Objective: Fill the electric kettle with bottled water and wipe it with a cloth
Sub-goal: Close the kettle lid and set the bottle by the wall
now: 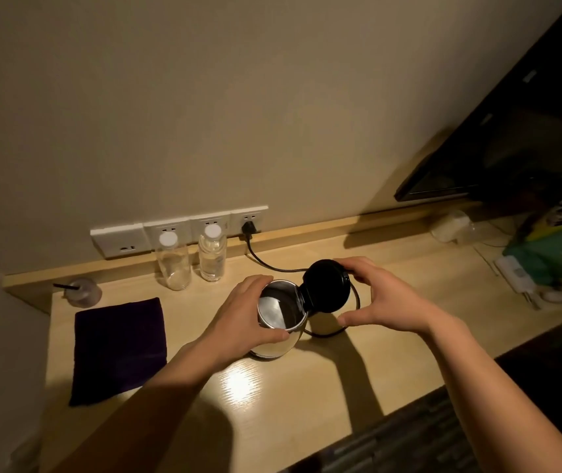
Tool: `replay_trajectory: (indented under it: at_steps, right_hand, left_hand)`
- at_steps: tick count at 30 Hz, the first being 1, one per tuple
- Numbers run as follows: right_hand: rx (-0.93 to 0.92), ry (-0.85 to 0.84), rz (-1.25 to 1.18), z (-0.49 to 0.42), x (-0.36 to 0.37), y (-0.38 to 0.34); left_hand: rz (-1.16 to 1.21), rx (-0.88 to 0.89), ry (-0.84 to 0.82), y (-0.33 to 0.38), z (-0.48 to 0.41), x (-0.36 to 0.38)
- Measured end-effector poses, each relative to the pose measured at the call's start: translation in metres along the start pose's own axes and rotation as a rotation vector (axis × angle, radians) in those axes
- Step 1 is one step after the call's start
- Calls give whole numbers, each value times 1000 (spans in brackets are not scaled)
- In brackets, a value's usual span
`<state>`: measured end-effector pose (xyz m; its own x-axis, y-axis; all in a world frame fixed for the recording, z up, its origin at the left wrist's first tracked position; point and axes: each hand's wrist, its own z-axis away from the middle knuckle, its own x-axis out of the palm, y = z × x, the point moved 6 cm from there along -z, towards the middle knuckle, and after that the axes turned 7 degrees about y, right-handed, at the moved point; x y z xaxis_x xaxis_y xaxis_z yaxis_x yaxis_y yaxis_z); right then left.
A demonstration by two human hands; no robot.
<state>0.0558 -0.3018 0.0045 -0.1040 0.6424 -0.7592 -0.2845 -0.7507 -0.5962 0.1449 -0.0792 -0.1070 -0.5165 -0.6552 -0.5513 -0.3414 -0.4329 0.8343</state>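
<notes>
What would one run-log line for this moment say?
kettle: lid open | left hand: grips kettle | right hand: cupped beside lid | bottles: capped, upright | cloth: flat, untouched

no readable text or labels anywhere

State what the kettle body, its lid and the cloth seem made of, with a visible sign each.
Kettle body: probably polished steel, mirror-like reflections. Lid: likely black plastic, faint sheen. Cloth: dark fabric, seemingly matte, soft folded edges.
</notes>
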Motion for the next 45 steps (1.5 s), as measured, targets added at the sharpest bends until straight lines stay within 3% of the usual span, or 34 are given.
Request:
replay_trajectory:
  at_steps: [4, 9, 12, 18, 36, 39, 45]
  right_hand:
    - [-92, 58, 8, -7, 5, -8]
    - [-236, 54, 34, -17, 23, -33]
    - [-262, 17, 76, -25, 41, -43]
    - [-305, -10, 266, -35, 74, -51]
    - [-223, -80, 346, -44, 78, -52]
    - [-207, -55, 313, -40, 78, -67]
    - [-213, 102, -109, -46, 123, -141]
  left_hand:
    - [72, -70, -59, 0, 1, -3]
    - [502, -328, -102, 2, 3, -16]
    - [625, -421, -45, 3, 0, -17]
    - [548, -378, 13, -2, -1, -14]
    - [422, -348, 57, -7, -2, -14]
    - [456, -391, 183, -12, 7, -28]
    - [438, -600, 706, -70, 65, -103]
